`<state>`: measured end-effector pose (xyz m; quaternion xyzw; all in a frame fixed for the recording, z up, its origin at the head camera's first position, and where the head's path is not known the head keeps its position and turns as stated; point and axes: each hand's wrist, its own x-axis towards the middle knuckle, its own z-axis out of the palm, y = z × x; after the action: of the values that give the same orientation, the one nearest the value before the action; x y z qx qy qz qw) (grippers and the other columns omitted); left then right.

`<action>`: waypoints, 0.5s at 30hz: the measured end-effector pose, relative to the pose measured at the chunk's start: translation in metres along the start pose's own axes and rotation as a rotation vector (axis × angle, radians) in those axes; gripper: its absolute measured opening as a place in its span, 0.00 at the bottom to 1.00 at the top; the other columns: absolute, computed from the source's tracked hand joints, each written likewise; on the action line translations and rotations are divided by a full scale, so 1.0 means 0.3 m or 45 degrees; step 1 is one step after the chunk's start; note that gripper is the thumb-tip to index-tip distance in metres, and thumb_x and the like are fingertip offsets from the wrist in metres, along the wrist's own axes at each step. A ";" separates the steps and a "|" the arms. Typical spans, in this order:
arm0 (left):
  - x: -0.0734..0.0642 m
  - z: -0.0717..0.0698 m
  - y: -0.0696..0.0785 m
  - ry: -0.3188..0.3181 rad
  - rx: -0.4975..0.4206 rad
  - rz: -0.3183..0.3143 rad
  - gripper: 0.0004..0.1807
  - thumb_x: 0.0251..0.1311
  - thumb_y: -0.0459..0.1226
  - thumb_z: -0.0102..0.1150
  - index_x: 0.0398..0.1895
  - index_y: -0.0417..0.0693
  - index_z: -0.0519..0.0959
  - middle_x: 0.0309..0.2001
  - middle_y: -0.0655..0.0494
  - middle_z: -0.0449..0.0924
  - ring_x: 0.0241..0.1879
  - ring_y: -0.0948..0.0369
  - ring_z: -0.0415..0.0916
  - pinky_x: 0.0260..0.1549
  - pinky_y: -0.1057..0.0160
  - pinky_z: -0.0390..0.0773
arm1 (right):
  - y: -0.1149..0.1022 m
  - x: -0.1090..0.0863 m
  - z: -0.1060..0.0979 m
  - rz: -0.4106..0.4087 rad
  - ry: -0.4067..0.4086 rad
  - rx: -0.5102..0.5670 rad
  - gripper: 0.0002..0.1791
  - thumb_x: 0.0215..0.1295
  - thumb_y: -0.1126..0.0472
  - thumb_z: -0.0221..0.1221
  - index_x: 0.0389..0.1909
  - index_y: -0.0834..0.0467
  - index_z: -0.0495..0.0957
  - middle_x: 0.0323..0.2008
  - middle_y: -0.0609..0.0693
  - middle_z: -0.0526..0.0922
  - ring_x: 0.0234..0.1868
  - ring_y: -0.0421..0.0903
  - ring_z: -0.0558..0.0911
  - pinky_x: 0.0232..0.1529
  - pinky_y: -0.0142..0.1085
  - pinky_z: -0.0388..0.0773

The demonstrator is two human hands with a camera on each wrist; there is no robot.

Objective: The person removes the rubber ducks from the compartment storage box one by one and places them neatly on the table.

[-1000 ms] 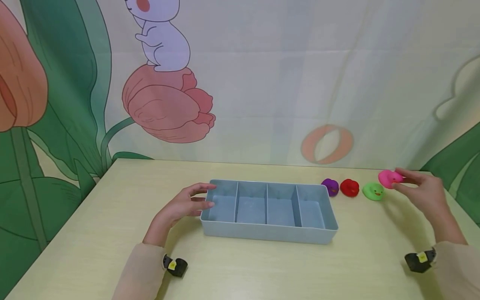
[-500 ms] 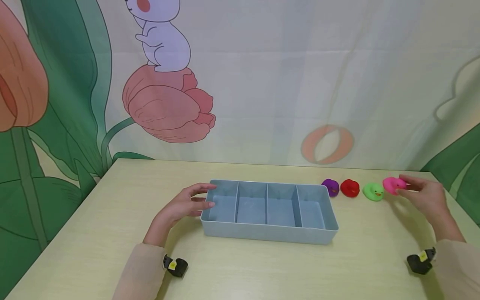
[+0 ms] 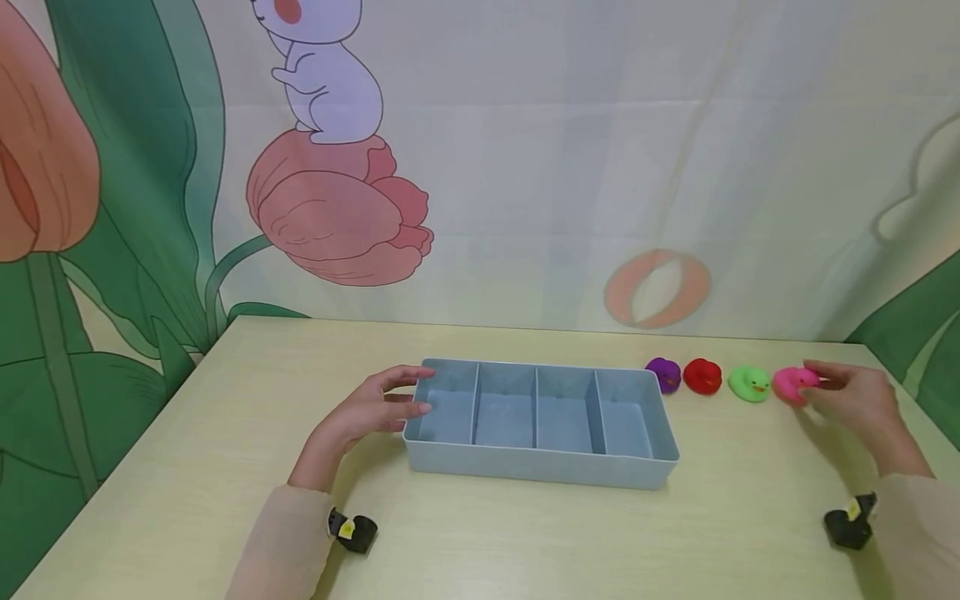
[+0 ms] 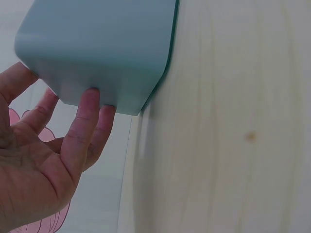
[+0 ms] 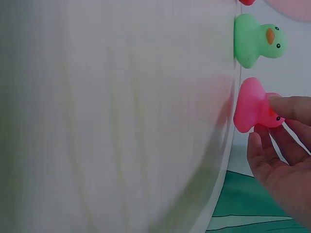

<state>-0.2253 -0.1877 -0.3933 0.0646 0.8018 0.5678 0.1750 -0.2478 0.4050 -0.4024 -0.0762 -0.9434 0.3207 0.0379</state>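
Observation:
My left hand (image 3: 371, 406) holds the left end of a long blue-grey divided storage box (image 3: 540, 467). In the left wrist view, some fingertips press the outer end wall (image 4: 97, 53), while others reach past its edge. At the far right of the table, my right hand (image 3: 858, 400) pinches a pink rubber duck (image 3: 793, 385) between thumb and fingers. Its base is at the table surface in the right wrist view. Left of it sits a green rubber duck (image 3: 748, 384), a small gap away. A red rubber duck (image 3: 702, 377) and a purple rubber duck (image 3: 664, 376) continue the row.
The row of ducks stands near the back edge of the pale wooden table (image 3: 525, 533). The box's right end partly hides the purple duck. Behind the table hangs a printed curtain (image 3: 510, 183) with flowers and a rabbit.
My right hand has lowered the pink duck and moved it slightly right, from above the green duck's right side down beside it. The left hand and the box stay put.

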 end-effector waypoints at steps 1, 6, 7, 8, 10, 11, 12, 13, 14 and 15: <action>0.000 0.000 0.000 -0.001 0.001 0.000 0.30 0.54 0.40 0.62 0.61 0.48 0.66 0.63 0.46 0.60 0.61 0.44 0.59 0.48 0.47 0.72 | 0.003 0.001 0.000 0.000 -0.006 -0.004 0.31 0.59 0.55 0.59 0.58 0.70 0.66 0.47 0.71 0.74 0.29 0.26 0.68 0.29 0.29 0.68; 0.001 0.001 0.002 0.002 0.000 -0.004 0.30 0.54 0.40 0.62 0.61 0.48 0.67 0.63 0.46 0.60 0.61 0.44 0.60 0.48 0.47 0.72 | 0.008 0.004 -0.001 -0.017 -0.008 -0.026 0.30 0.58 0.57 0.59 0.56 0.73 0.66 0.47 0.73 0.73 0.37 0.50 0.75 0.29 0.32 0.68; 0.001 0.001 0.001 0.001 -0.001 -0.004 0.30 0.54 0.40 0.62 0.61 0.48 0.67 0.63 0.46 0.60 0.61 0.44 0.60 0.48 0.47 0.72 | 0.007 0.004 -0.001 -0.018 -0.007 -0.030 0.30 0.58 0.58 0.59 0.56 0.73 0.66 0.47 0.73 0.73 0.37 0.51 0.75 0.29 0.32 0.68; 0.001 0.001 0.001 -0.001 -0.003 -0.001 0.30 0.54 0.40 0.62 0.61 0.48 0.66 0.63 0.46 0.60 0.61 0.44 0.60 0.48 0.47 0.72 | 0.008 0.004 -0.002 -0.024 -0.003 -0.042 0.30 0.57 0.58 0.60 0.55 0.73 0.67 0.46 0.73 0.74 0.34 0.46 0.75 0.29 0.32 0.68; 0.001 0.001 -0.001 -0.004 -0.003 0.003 0.30 0.54 0.40 0.62 0.61 0.48 0.66 0.63 0.46 0.60 0.61 0.45 0.61 0.48 0.47 0.72 | 0.009 0.004 -0.003 -0.028 -0.007 -0.041 0.30 0.56 0.58 0.60 0.55 0.73 0.67 0.45 0.72 0.75 0.33 0.42 0.74 0.29 0.33 0.67; 0.001 0.000 -0.001 -0.007 -0.006 0.005 0.30 0.54 0.40 0.62 0.62 0.48 0.66 0.63 0.46 0.60 0.60 0.45 0.61 0.47 0.47 0.73 | 0.009 0.004 -0.003 -0.023 -0.013 -0.035 0.30 0.56 0.58 0.60 0.55 0.73 0.67 0.45 0.72 0.75 0.33 0.43 0.74 0.30 0.34 0.67; 0.002 0.000 -0.002 -0.008 -0.006 0.006 0.30 0.54 0.40 0.62 0.61 0.48 0.66 0.63 0.46 0.60 0.60 0.45 0.61 0.47 0.47 0.73 | 0.010 0.004 -0.002 -0.015 -0.018 -0.034 0.30 0.56 0.58 0.60 0.55 0.73 0.67 0.45 0.72 0.74 0.34 0.43 0.74 0.30 0.35 0.67; 0.002 -0.001 -0.003 -0.007 -0.006 0.005 0.30 0.54 0.40 0.62 0.61 0.48 0.66 0.63 0.46 0.60 0.60 0.45 0.61 0.47 0.47 0.73 | 0.010 0.004 -0.001 -0.010 -0.022 -0.034 0.31 0.56 0.58 0.61 0.56 0.73 0.67 0.45 0.72 0.75 0.33 0.41 0.73 0.31 0.35 0.67; 0.002 -0.001 -0.004 -0.005 -0.005 0.004 0.30 0.54 0.40 0.62 0.61 0.48 0.66 0.63 0.46 0.60 0.61 0.45 0.61 0.47 0.47 0.72 | 0.012 0.005 -0.001 -0.007 -0.027 -0.028 0.31 0.56 0.58 0.61 0.56 0.73 0.67 0.45 0.72 0.75 0.34 0.42 0.74 0.31 0.36 0.66; 0.002 -0.001 -0.004 -0.003 -0.003 0.001 0.30 0.54 0.40 0.62 0.61 0.48 0.66 0.63 0.46 0.60 0.61 0.44 0.61 0.47 0.47 0.72 | 0.013 0.005 0.000 0.002 -0.036 -0.018 0.31 0.56 0.57 0.61 0.56 0.73 0.66 0.46 0.72 0.75 0.36 0.46 0.74 0.32 0.36 0.66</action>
<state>-0.2257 -0.1881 -0.3945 0.0654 0.8008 0.5688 0.1758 -0.2489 0.4084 -0.4048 -0.0728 -0.9460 0.3150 0.0239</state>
